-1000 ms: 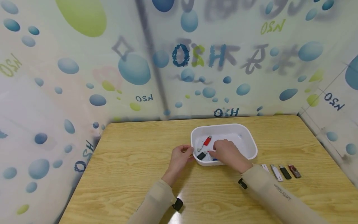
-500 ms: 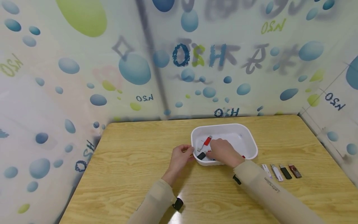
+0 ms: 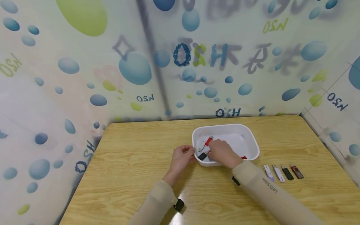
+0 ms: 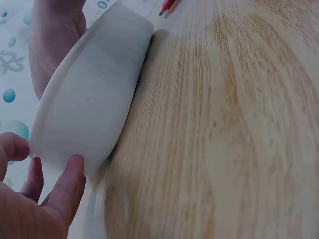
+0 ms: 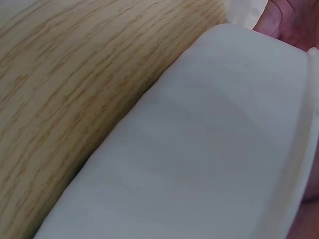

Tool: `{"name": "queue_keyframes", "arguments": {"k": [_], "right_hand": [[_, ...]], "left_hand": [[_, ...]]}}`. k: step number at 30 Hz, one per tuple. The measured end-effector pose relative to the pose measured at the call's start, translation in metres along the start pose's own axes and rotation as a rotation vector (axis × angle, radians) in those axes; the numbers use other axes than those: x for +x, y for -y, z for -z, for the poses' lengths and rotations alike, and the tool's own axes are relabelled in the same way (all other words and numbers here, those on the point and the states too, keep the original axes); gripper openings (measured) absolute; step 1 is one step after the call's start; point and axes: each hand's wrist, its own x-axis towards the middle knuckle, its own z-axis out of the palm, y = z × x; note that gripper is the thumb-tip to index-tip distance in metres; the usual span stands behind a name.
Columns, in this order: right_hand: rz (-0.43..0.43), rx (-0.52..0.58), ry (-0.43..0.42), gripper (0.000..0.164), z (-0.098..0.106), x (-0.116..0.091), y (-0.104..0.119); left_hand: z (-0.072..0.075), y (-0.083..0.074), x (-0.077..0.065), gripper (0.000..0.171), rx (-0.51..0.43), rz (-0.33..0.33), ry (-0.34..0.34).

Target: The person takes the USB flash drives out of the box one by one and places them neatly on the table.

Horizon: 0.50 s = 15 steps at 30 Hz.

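Observation:
A white plastic tub [image 3: 244, 139] on the table holds several USB sticks. My left hand [image 3: 180, 157] grips its left end. In the left wrist view the thumb is at the rim and the other fingertips [image 4: 75, 164] press the outer wall. My right hand [image 3: 222, 153] reaches over the near rim into the tub, its fingertips down among the sticks and hidden from view. Around it lie a red USB stick [image 3: 208, 142], a black USB stick [image 3: 202, 156] and another red piece [image 3: 244, 157] by the near wall. The right wrist view mostly shows the tub's outer wall [image 5: 189, 139].
Right of the tub, a row of USB sticks lies on the wooden table [image 3: 135, 175]: a white one with a purple end [image 3: 268, 172], a white one [image 3: 278, 173], a black one [image 3: 287, 172] and a dark red one [image 3: 297, 172]. A patterned curtain [image 3: 180, 81] stands behind.
My right hand has shifted left inside the tub, toward the red and black sticks. Its forearm has uncovered the red piece by the near wall and the purple-ended stick. My left hand stays put.

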Motion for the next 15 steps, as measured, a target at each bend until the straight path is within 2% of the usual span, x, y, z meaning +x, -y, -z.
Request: {"name": "queue_keyframes", "arguments": {"k": [7, 15], "right_hand": [[-0.032, 0.037, 0.010, 0.013, 0.0014, -0.0011, -0.0003], [-0.024, 0.052, -0.038, 0.016, 0.0070, -0.0045, -0.0047]], "left_hand": [[0.0000, 0.0021, 0.0004, 0.027, -0.001, 0.002, -0.004], [0.0002, 0.0010, -0.0001, 0.024, 0.001, 0.011, -0.002]]}}
